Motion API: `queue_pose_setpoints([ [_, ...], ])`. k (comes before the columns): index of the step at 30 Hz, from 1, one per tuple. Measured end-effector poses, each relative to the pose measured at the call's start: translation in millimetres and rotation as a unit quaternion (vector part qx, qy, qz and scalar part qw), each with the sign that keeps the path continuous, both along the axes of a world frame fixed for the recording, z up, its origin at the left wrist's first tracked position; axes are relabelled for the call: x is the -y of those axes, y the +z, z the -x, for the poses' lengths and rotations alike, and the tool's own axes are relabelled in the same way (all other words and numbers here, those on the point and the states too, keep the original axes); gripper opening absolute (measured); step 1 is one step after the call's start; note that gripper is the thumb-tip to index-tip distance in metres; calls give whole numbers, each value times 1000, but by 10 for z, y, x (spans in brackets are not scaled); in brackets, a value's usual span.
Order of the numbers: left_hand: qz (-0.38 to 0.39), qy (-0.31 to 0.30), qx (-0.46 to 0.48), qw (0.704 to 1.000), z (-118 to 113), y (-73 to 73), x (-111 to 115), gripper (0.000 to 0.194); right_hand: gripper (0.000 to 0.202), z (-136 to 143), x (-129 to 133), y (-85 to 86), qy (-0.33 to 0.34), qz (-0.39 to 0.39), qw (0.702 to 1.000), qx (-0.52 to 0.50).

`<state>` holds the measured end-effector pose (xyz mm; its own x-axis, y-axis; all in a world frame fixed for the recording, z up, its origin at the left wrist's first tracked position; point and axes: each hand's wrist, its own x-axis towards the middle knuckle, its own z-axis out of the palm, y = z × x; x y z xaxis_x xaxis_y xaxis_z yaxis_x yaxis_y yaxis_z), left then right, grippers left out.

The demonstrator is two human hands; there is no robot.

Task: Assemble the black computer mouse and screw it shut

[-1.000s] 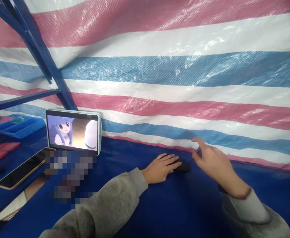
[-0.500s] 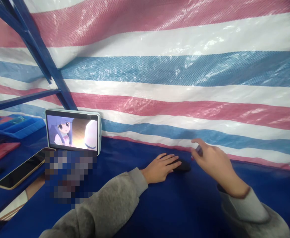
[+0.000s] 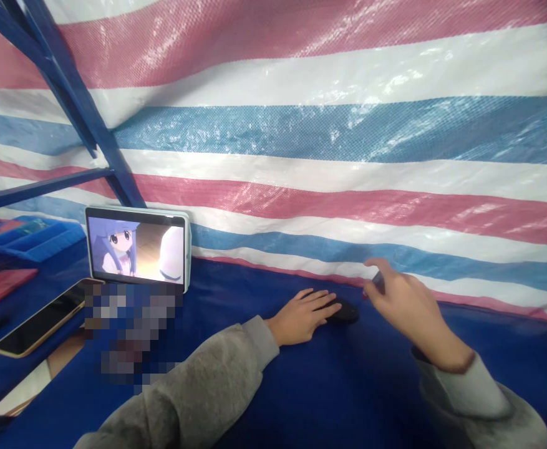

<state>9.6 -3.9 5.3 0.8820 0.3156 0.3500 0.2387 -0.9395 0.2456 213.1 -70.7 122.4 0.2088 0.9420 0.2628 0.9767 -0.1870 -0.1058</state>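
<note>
On the dark blue table lies a black computer mouse (image 3: pixel 347 311). My left hand (image 3: pixel 304 318) rests flat beside it, fingers stretched out and spread, their tips on its left end. Just right of the mouse and raised above the table is my right hand (image 3: pixel 401 302). Its fingers are curled, with thumb and index finger around a small dark object (image 3: pixel 377 282). Most of that object is hidden by the hand, so I cannot make out its kind; a bit of red shows near the thumb tip.
A tablet (image 3: pixel 137 249) playing a cartoon stands at the left, with a phone (image 3: pixel 48 318) before it. Further left are a blue compartment tray (image 3: pixel 43 240) and a red flat item (image 3: pixel 2 288). A striped tarpaulin (image 3: pixel 301 131) hangs behind; a blue frame post (image 3: pixel 79 106) leans there.
My right hand has shifted slightly to the right with the small dark object in it. My left hand has stayed on the mouse.
</note>
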Motion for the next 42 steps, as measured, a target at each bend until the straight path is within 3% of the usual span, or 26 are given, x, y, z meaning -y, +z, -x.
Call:
queue_pose_setpoints([
  [7, 17, -2, 9, 1000, -1, -16, -5, 50, 37, -89, 59, 153, 6, -57, 995, -85],
  [11, 33, 3, 19, 999, 7, 15, -7, 53, 34, -170, 109, 136, 104, 2, 979, -173],
  [15, 63, 45, 29, 997, 17, 9, -18, 59, 29, -186, 156, 9, 211, 129, 944, -220],
  [20, 90, 62, 44, 993, 16, -25, -34, 53, 28, -169, 168, -226, 271, 186, 918, -224],
  [26, 156, 87, 95, 979, 15, 7, -80, 40, 26, -142, 186, -553, 279, 211, 922, -168],
  [30, 201, 109, 98, 969, 22, 46, -110, 37, 21, -43, 231, -667, 277, 214, 927, -130],
  [33, 211, 129, 83, 965, 15, 60, -116, 32, 14, 34, 248, -650, 288, 201, 926, -137],
  [36, 187, 142, 75, 969, -5, 46, -113, 31, 10, 64, 228, -635, 276, 119, 942, -149],
  [39, 156, 149, 56, 975, -23, 4, -116, 35, 21, 48, 178, -733, 238, -4, 960, -147],
  [42, 140, 148, 46, 978, -27, -46, -124, 38, 43, 17, 122, -932, 217, -20, 963, -155],
])
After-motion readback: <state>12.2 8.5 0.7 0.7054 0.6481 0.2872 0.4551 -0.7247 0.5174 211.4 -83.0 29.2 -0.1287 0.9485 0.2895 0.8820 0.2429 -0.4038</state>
